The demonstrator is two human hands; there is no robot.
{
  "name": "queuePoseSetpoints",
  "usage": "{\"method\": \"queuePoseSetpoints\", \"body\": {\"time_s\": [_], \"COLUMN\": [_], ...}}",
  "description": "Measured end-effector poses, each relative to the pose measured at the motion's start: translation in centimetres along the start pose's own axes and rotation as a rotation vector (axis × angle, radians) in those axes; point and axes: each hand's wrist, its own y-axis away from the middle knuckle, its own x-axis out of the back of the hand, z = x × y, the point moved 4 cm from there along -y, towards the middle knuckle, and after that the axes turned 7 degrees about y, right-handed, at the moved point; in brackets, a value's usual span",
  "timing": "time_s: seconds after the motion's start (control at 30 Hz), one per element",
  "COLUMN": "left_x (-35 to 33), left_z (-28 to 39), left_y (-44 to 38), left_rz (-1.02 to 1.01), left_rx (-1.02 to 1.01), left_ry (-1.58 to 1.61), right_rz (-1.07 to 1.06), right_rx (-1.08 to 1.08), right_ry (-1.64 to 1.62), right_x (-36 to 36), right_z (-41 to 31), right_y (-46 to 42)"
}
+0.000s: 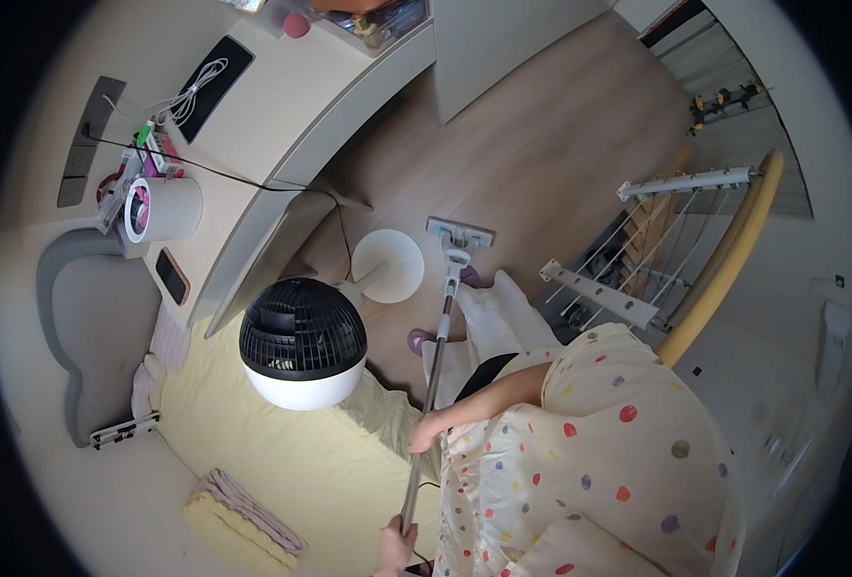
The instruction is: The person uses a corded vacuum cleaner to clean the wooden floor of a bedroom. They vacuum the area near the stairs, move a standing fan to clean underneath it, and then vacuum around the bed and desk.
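My right hand [426, 430] is closed around the middle of the metal pole [436, 360] of a long-handled floor-cleaning tool. Nearer the bottom edge, my left hand [395, 546] grips the pole's upper end. The tool's flat, white rectangular head [460, 231] lies on the wood-look floor [534, 144], just beyond my feet in purple slippers [419, 341]. Left of that head stands the round white base [388, 266] of a pedestal fan, whose black-and-white fan head [303, 342] rises over the bed's edge. Whether the tool is a mop or a vacuum I cannot tell.
A bed with a yellow sheet [252, 433] lies left of me. Beyond it, a desk [281, 79] holds a tablet, phone and white canister [173, 209]. A black cord [252, 185] runs from the wall socket down past the desk. To the right stands a yellow-topped railing [729, 267].
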Motion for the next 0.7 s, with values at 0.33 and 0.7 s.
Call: {"method": "queuePoseSetpoints", "body": {"time_s": [0.33,0.7], "left_x": [-3.7,-9.4], "left_z": [15.5,26.8], "left_y": [-20.5,-30.5], "left_rz": [-0.068,-0.202], "left_rx": [-0.432,-0.368], "left_ry": [0.014,0.360], "right_rz": [0.086,0.828], "right_rx": [-0.626,-1.026], "right_ry": [0.454,0.100], "right_x": [18.9,25.7], "right_z": [14.5,23.6], "right_y": [16.9,28.7]}}
